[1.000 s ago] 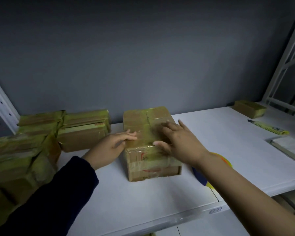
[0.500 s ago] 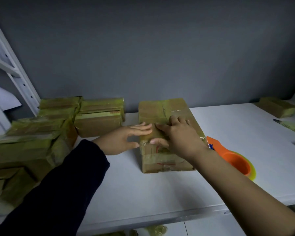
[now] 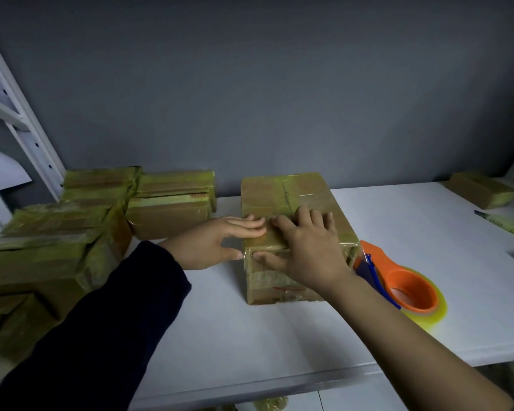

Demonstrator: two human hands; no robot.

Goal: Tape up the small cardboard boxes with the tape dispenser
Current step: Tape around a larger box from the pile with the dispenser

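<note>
A small cardboard box (image 3: 282, 197), wrapped in shiny tape, stands in the middle of the white table (image 3: 250, 336). My left hand (image 3: 217, 241) lies at the box's left top edge, fingers straight on the top and thumb against the left side. My right hand (image 3: 306, 247) presses flat on the top near the front edge, its thumb down on the front face. The orange tape dispenser (image 3: 407, 286) with a yellowish tape roll lies on the table just right of the box, untouched.
Several taped boxes (image 3: 72, 232) are stacked at the left, against a white rack post (image 3: 27, 129). Another small box (image 3: 481, 189) sits at the far right, with a yellow utility knife (image 3: 505, 225) in front of it. A grey wall stands behind.
The view has swung left, so the dispenser shows fully. Both hands have stayed on the box, the right one sliding a little along the top.
</note>
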